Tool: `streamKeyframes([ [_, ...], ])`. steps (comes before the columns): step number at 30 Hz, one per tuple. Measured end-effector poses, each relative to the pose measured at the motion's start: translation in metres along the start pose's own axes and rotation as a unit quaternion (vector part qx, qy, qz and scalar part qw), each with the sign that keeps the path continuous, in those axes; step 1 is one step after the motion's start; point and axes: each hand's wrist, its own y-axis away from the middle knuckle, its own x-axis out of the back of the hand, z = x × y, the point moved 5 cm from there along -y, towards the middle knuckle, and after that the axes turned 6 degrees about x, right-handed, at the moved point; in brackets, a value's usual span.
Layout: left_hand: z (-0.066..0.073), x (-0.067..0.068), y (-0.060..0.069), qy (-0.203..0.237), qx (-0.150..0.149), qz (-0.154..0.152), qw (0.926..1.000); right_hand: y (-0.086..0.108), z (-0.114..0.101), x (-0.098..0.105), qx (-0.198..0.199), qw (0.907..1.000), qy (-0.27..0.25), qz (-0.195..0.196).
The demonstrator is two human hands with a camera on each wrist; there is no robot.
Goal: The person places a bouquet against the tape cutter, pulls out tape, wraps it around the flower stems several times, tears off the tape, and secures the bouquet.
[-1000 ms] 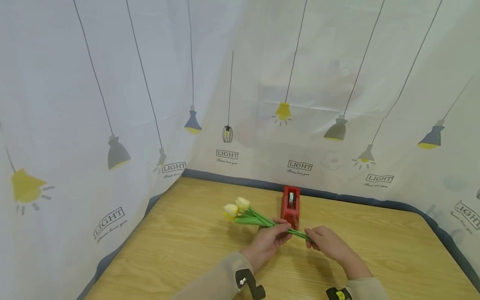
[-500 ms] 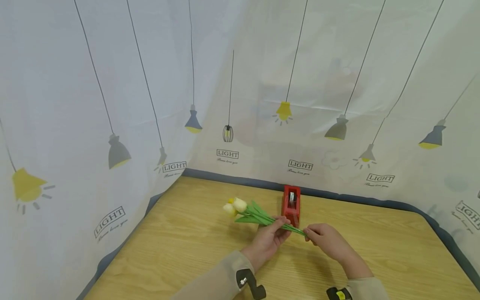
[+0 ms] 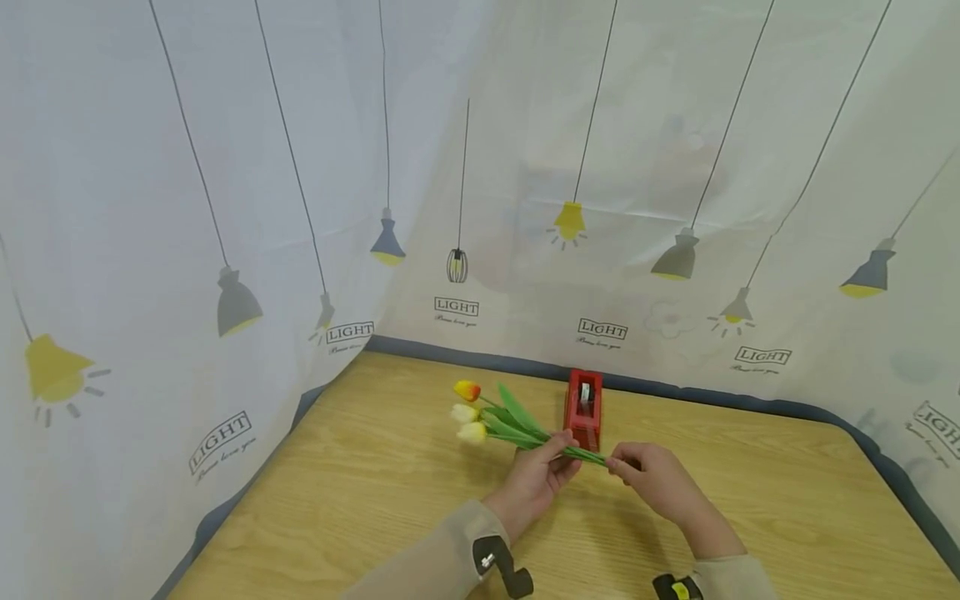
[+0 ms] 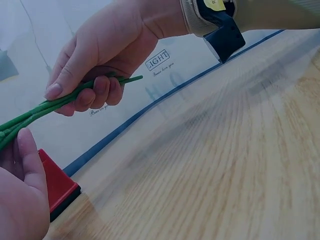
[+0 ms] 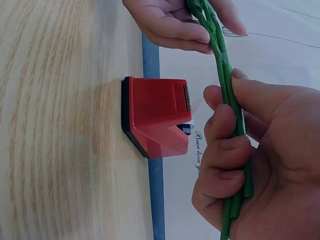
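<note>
At left, the red-and-yellow bloom (image 3: 467,391), only a yellow patch half a second ago, now shows whole above two pale blooms (image 3: 471,432), and one leaf (image 3: 517,407) stands higher. The tulips (image 3: 501,424) are held above the table (image 3: 360,500), long axis slanting, heads left, stem ends right. The left hand (image 3: 531,485) pinches the stems loosely, near the tape dispenser (image 5: 157,102); the right hand's (image 3: 660,485) curled fingers grip their lower ends.

Bare left hand (image 3: 531,485) at lower centre, thumb pinching against the fingers! Bare right hand (image 3: 660,487), lower right of centre, fingers curled; beige-sleeved forearms (image 3: 435,554) slant from the bottom edge.
</note>
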Motion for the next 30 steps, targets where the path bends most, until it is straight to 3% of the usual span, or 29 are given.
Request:
streamKeyframes([
  [12,0.000,0.004,-0.004,-0.004,0.000,0.015,0.9999,0.000,-0.005,0.001,0.024,0.9983,0.042,0.031],
  [19,0.001,0.002,-0.004,-0.020,0.003,0.009,0.9998,0.001,-0.007,0.002,0.044,0.9925,0.103,0.047],
  [25,0.005,-0.001,-0.001,-0.025,0.005,-0.003,0.9997,0.001,-0.005,-0.002,0.037,0.9889,0.144,0.013],
  [30,0.012,-0.001,-0.001,-0.035,-0.004,-0.008,0.9994,0.000,-0.004,-0.006,0.016,0.9958,0.087,-0.024],
])
